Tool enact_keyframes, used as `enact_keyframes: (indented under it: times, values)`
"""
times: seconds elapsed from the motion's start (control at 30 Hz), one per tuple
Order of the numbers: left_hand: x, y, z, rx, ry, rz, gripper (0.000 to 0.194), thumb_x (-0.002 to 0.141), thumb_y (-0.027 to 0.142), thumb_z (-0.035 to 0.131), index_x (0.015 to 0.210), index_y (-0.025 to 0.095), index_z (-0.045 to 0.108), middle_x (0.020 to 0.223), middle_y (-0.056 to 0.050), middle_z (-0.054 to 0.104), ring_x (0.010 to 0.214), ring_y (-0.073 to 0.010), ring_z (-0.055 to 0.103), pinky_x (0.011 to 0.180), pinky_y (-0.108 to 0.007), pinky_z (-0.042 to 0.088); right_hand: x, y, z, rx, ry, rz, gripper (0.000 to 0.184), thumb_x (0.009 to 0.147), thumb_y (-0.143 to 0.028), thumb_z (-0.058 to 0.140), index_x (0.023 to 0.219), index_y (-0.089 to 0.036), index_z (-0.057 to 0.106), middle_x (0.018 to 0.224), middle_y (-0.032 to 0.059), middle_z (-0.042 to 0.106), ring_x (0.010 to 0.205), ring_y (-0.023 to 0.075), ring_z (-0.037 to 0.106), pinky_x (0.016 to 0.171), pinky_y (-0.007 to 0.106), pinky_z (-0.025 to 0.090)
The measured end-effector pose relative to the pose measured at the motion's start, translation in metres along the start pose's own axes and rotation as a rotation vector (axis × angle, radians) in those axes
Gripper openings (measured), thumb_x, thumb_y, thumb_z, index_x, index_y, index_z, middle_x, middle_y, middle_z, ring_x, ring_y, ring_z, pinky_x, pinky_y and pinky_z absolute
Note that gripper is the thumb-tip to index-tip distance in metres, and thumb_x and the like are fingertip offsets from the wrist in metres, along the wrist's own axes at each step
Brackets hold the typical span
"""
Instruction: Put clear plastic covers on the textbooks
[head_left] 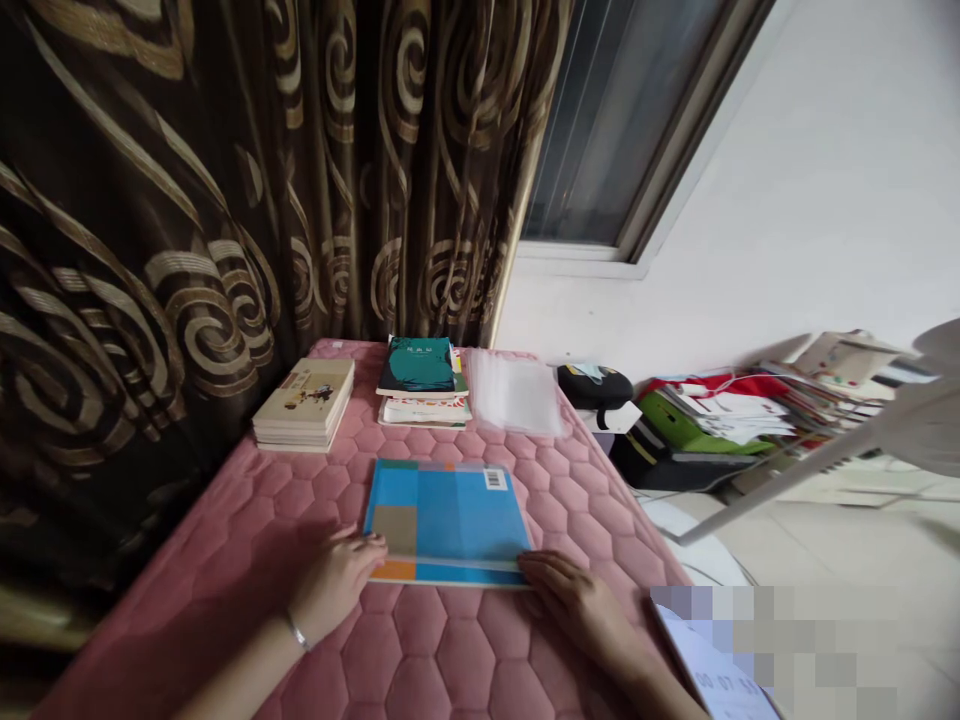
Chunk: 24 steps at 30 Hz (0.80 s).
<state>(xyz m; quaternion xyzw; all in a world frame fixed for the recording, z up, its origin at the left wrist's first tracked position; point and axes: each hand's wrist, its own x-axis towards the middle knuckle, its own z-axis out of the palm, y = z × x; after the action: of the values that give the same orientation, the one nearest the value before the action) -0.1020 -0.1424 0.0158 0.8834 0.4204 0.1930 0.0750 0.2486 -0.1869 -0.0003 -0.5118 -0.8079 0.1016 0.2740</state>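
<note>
A blue book (469, 515) lies flat on the pink quilted cover, its barcode side up, with tan and orange blocks at its left. A clear, shiny band runs across its near part, apparently see-through plastic film. My left hand (337, 580), with a silver bracelet at the wrist, has its fingers closed on the book's near left edge. On the near right corner, my right hand (577, 600) holds the book with its fingers together. Both thumbs are mostly hidden.
Beyond the book are a stack of beige books (304, 400), a pile topped by a teal book (418, 366) and clear plastic sleeves (517, 392). A black case (595, 385) sits at the right edge. A lit screen (712, 665) is near right, by a white fan (810, 470).
</note>
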Motion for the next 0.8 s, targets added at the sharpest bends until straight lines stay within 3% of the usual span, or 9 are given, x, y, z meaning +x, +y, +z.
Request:
enact_keyframes:
  times: [0.1, 0.23, 0.33, 0.47, 0.53, 0.63, 0.8]
  values:
    - [0.009, -0.003, -0.006, -0.006, 0.032, -0.001, 0.032, 0.087, 0.011, 0.04, 0.088, 0.027, 0.068, 0.086, 0.003, 0.074, 0.077, -0.0133, 0.067, 0.096, -0.037, 0.046, 0.006, 0.001, -0.007, -0.024, 0.052, 0.068, 0.03, 0.094, -0.029, 0.04, 0.098, -0.023, 0.07, 0.094, 0.0066, 0.072, 0.084, 0.0198, 0.066, 0.072, 0.032, 0.056]
    - [0.034, -0.014, -0.026, -0.004, 0.136, -0.017, 0.022, 0.087, 0.024, 0.049, 0.075, 0.024, 0.067, 0.08, 0.001, 0.073, 0.078, -0.0163, 0.064, 0.083, -0.034, 0.047, 0.035, 0.004, -0.023, -0.048, 0.179, 0.138, 0.029, 0.093, -0.036, 0.044, 0.091, -0.025, 0.07, 0.086, 0.0054, 0.072, 0.08, 0.0219, 0.063, 0.07, 0.033, 0.051]
    - [0.07, -0.029, -0.048, -0.081, 0.272, -0.105, 0.022, 0.085, 0.028, 0.05, 0.073, 0.024, 0.067, 0.079, 0.0, 0.072, 0.079, -0.0174, 0.063, 0.081, -0.032, 0.046, 0.076, 0.006, -0.038, 0.007, 0.257, 0.23, 0.03, 0.09, -0.039, 0.046, 0.086, -0.023, 0.07, 0.084, 0.0056, 0.072, 0.074, 0.0206, 0.063, 0.068, 0.031, 0.05]
    - [0.132, -0.052, -0.065, -0.352, 0.536, -0.36, 0.018, 0.078, 0.035, 0.056, 0.077, 0.02, 0.066, 0.07, 0.001, 0.069, 0.065, -0.015, 0.062, 0.067, -0.025, 0.046, 0.148, 0.01, -0.057, 0.201, 0.422, 0.385, 0.029, 0.083, -0.043, 0.055, 0.083, -0.017, 0.069, 0.065, 0.0038, 0.067, 0.059, 0.0176, 0.062, 0.06, 0.028, 0.048]
    - [0.161, -0.064, -0.065, -0.515, 0.585, -0.432, 0.019, 0.076, 0.036, 0.059, 0.078, 0.018, 0.065, 0.058, 0.003, 0.064, 0.058, -0.014, 0.062, 0.065, -0.024, 0.046, 0.183, 0.015, -0.061, 0.362, 0.472, 0.424, 0.029, 0.079, -0.042, 0.059, 0.081, -0.015, 0.067, 0.061, 0.0028, 0.065, 0.059, 0.0168, 0.063, 0.056, 0.026, 0.049]
    - [0.194, -0.083, -0.057, -0.6, 0.612, -0.471, 0.019, 0.075, 0.036, 0.059, 0.076, 0.017, 0.062, 0.065, 0.001, 0.066, 0.06, -0.0133, 0.065, 0.061, -0.022, 0.047, 0.227, 0.029, -0.059, 0.498, 0.473, 0.449, 0.025, 0.077, -0.039, 0.061, 0.08, -0.014, 0.065, 0.065, 0.0031, 0.066, 0.06, 0.0146, 0.064, 0.056, 0.025, 0.051]
    - [0.227, -0.108, -0.038, -0.699, 0.613, -0.537, 0.016, 0.074, 0.033, 0.06, 0.074, 0.016, 0.061, 0.071, -0.002, 0.069, 0.063, -0.0151, 0.068, 0.059, -0.023, 0.051, 0.27, 0.065, -0.037, 0.55, 0.456, 0.512, 0.017, 0.075, -0.03, 0.065, 0.071, -0.014, 0.063, 0.062, 0.0038, 0.065, 0.056, 0.0137, 0.064, 0.051, 0.023, 0.053]
